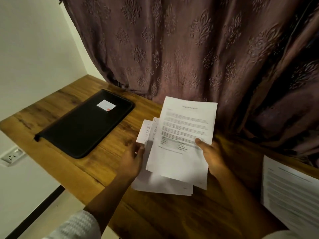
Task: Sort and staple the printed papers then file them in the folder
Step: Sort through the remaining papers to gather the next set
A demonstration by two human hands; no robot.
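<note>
Above the wooden desk (72,169), both hands hold several printed white sheets. My right hand (211,156) pinches the top printed sheet (184,133) at its right edge, thumb on the text. My left hand (133,159) grips the lower stack of papers (162,184) at its left edge, and the sheets fan out beneath the top one. A black zipped folder (82,125) with a small white label lies shut on the desk to the left. Another printed page (290,192) lies at the desk's right edge. No stapler is in view.
A purple patterned curtain (189,49) hangs down onto the back of the desk. A white wall (34,49) stands at the left with a socket (12,156) below the desk edge. The desk's front-left edge runs diagonally near my left forearm.
</note>
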